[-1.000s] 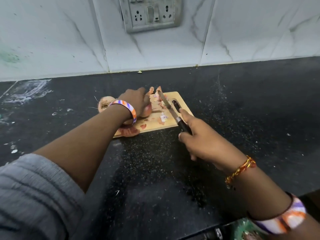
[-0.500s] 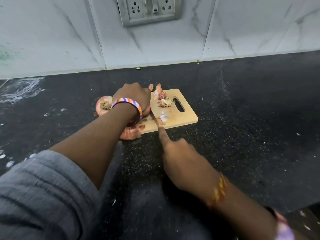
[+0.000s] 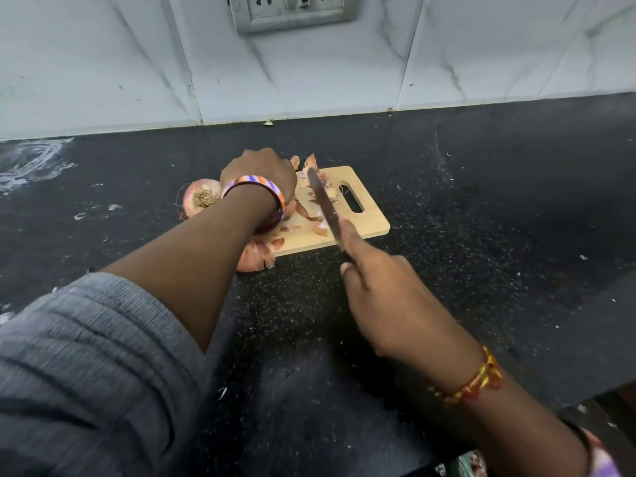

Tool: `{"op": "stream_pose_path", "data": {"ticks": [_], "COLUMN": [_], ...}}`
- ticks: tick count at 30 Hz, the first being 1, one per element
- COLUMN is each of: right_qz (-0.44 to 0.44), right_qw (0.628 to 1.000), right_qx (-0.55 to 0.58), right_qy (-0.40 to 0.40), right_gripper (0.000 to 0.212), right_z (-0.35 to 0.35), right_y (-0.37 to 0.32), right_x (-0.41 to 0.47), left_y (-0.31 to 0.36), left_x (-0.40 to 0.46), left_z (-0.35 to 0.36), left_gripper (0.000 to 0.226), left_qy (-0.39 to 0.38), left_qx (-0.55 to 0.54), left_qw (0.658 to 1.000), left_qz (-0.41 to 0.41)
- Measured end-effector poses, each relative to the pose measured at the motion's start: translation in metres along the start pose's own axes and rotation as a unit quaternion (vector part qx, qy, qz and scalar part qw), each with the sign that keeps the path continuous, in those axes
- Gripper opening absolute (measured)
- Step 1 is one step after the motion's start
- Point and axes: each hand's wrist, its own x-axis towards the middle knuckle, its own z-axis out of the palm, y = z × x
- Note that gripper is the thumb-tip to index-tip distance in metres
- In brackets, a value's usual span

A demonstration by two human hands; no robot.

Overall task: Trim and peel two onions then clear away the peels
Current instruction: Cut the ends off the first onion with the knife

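Head view: left hand (image 3: 261, 172) cupped over onion (image 3: 275, 218) on cutting board (image 3: 364, 222), frame centre. Right hand (image 3: 382, 297) grip wrapped round knife (image 3: 321, 201). Second onion (image 3: 201, 200) on desk (image 3: 481, 201), left of board. Risk: blade near knuckles; slip could nick fingers.

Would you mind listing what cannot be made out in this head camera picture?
- Onion on the cutting board: largely hidden by the left hand and wrist.
- Knife handle: covered by the right hand; the blade is motion-blurred.
- Wall socket: cut off by the top edge.
- Greenish object: cut off by the bottom edge, unidentifiable.
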Motion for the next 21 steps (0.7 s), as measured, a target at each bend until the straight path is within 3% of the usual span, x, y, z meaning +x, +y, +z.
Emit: {"op": "stream_pose_path", "data": {"ticks": [5,14,21], "right_qz": [0.029,0.007,0.016], "right_qw": [0.998,0.974,0.968], "right_qx": [-0.011,-0.212,-0.252], "right_qy": [-0.047,-0.083,0.013], "right_gripper": [0.064,0.08,0.076], "right_z": [0.031,0.029,0.006], "right_y": [-0.007,-0.01,0.001], "right_x": [0.026,0.009,0.042], "left_y": [0.002,-0.011,-0.02], "left_x": [0.003,0.004,-0.004], "left_z": [-0.001,-0.004,-0.017], "left_gripper": [0.041,0.033,0.044], "left_qy": [-0.002,-0.005,0.035], "left_qx": [-0.014,-0.052,-0.194], "left_qw": [0.999,0.997,0.98], "left_qz": [-0.033,-0.049,-0.042]}}
